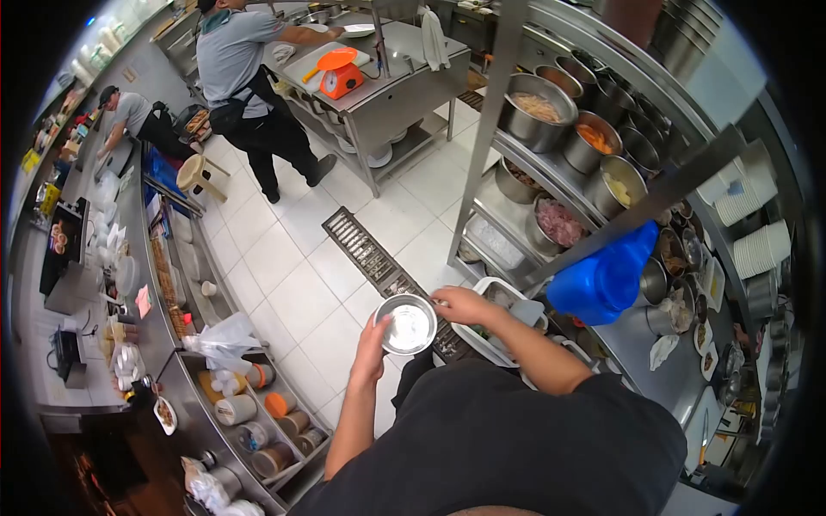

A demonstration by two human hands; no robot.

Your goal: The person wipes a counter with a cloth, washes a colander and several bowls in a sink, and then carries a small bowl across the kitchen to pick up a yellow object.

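Note:
A small round metal bowl (408, 325) is held over the floor drain, in front of my body. My left hand (370, 348) grips its left side, with the thumb at the rim. Nothing but the shiny inner surface can be made out in the bowl. My right hand (458, 304) is at the bowl's right side, fingers curled toward the rim; whether they hold anything small is hidden. Just below my right forearm stands a white tub (482, 344) with some food and a clear container in it.
Metal pots of food stand on a steel shelf rack (482, 185) at the right, near a blue plastic container (602, 279). Two people work at the upper left, one beside a steel table (387, 86) with an orange scale (341, 76). A counter (202, 387) with jars runs along the left.

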